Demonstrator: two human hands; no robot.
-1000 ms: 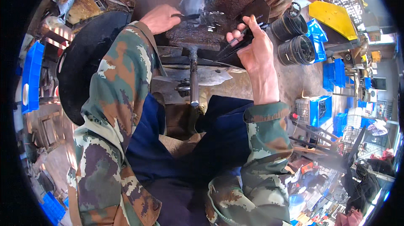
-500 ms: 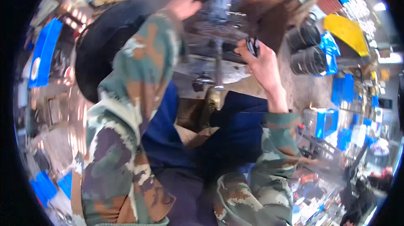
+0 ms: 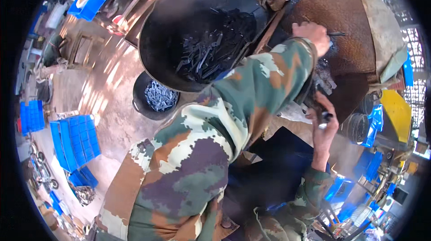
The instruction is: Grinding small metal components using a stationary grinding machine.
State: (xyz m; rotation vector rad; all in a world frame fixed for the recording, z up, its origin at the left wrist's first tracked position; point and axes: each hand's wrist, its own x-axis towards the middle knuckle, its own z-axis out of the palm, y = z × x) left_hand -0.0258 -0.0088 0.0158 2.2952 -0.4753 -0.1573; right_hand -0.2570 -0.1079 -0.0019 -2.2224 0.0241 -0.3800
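My left hand [image 3: 311,37] is closed in a fist over a metal fixture [image 3: 324,77]; what its fingers hold is hidden. Thin dark rods [image 3: 337,33] stick out just beyond the knuckles. Lower and nearer, my right hand [image 3: 325,122] has its fingers curled round a dark metal piece [image 3: 327,116] with a shiny spot, its exact kind unclear. To the left of my left arm stands a wide black pan [image 3: 157,30], with many slim dark metal pieces [image 3: 208,54] heaped inside. A brown, rough-surfaced sheet [image 3: 334,9] lies behind the fixture.
Beside the big pan, a smaller dark bowl [image 3: 137,92] on the floor holds silvery metal pieces [image 3: 160,97]. Blue crates [image 3: 76,140] stand at the left. A wooden bar [image 3: 270,30] runs between pan and fixture. On the right are a yellow panel [image 3: 397,117] and dark wire coils [image 3: 357,126].
The view has swung left, bringing the big pan and the bowl into sight. My left hand, which showed a dark piece before, now covers the fixture. My right hand still grips its dark piece.
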